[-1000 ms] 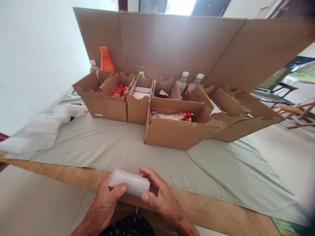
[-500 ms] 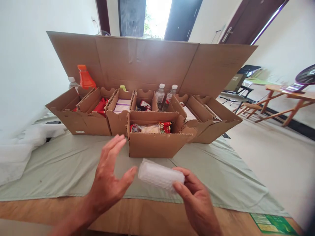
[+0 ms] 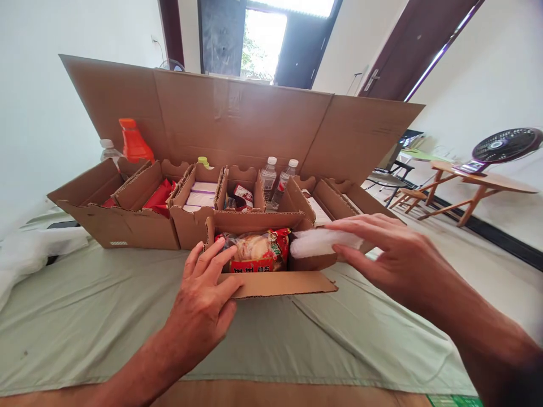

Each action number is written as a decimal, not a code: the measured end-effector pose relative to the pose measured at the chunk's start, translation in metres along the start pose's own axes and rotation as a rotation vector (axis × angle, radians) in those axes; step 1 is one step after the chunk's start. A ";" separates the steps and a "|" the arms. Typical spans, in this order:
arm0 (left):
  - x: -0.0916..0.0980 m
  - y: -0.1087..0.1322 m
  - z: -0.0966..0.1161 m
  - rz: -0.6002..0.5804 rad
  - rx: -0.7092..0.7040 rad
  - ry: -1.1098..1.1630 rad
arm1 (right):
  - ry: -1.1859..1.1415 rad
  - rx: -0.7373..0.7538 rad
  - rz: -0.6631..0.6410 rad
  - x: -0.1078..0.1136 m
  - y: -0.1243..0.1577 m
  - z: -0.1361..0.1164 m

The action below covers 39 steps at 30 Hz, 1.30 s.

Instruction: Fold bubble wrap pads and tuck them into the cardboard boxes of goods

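the front box [image 3: 314, 261], a small open cardboard carton on the green cloth [image 3: 106, 316], is the marker for everything here. the person's left hand [image 3: 203, 308] lies on the near flap [image 3: 280, 284] of the front box, which is folded outward and flat on the cloth. the hand is open, with fingers spread over the flap's left part, and it grips nothing. the right hand [image 3: 394, 260] reaches in from the right of the front box, only partly closed. it has a white bubble-wrap roll [image 3: 316, 243] pinched between the fingers on top and the thumb beneath. the roll lies level at the right end of the front box, over its right wall, with its left end just beside the snack packet [image 3: 257, 254] that fills the box. whether the roll touches the wall cannot be told. behind the front box stands a row of smaller cartons [image 3: 148, 226] with notched rims, holding red packets and white packs. two water bottles [image 3: 268, 175] stand upright just behind the front box. an orange bottle [image 3: 133, 141] stands behind it and well to the left. a tall cardboard sheet [image 3: 237, 118] rises behind the front box and the row. to the left of the front box, at the cloth's edge, lies white padding [image 3: 25, 249]. far to the right of the front box a wooden table [image 3: 479, 182] bears a black fan [image 3: 504, 144].
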<state>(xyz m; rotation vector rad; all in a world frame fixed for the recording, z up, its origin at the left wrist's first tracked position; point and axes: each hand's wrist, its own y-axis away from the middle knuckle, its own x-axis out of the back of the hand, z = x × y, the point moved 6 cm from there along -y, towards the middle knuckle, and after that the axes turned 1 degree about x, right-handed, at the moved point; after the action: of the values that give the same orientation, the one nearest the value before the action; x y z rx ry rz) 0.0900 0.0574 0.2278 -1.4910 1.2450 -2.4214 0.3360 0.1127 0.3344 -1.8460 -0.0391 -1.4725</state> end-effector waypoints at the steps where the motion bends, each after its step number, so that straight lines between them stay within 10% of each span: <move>1: 0.000 -0.001 -0.001 0.003 0.007 0.008 | 0.050 0.056 -0.075 -0.010 -0.009 -0.003; 8: -0.003 -0.002 -0.007 0.028 0.043 0.058 | 0.274 0.107 -0.633 -0.107 -0.030 -0.016; 12: -0.004 -0.002 -0.006 0.033 0.036 0.059 | 0.320 0.108 -0.744 -0.128 -0.028 -0.013; 17: 0.016 0.006 -0.008 0.228 0.140 0.132 | 0.093 0.070 -0.350 -0.066 -0.010 -0.003; 21: 0.006 0.025 -0.033 0.239 0.449 0.350 | -0.064 -0.340 0.188 -0.011 0.050 0.034; 25: -0.045 0.038 -0.050 0.061 0.743 0.740 | -0.381 -0.536 0.052 -0.067 0.092 0.045; 30: -0.066 0.044 -0.043 0.136 0.809 0.932 | -0.645 -0.516 -0.101 -0.140 0.091 0.010; 39: 0.033 0.040 -0.011 0.275 0.641 0.888 | -0.526 -0.465 0.068 -0.047 0.087 -0.045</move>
<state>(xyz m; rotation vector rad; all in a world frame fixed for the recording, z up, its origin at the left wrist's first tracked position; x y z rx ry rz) 0.0492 0.0235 0.2238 -0.0576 0.5115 -2.9071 0.3241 0.0448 0.2505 -2.5452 0.1204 -0.9629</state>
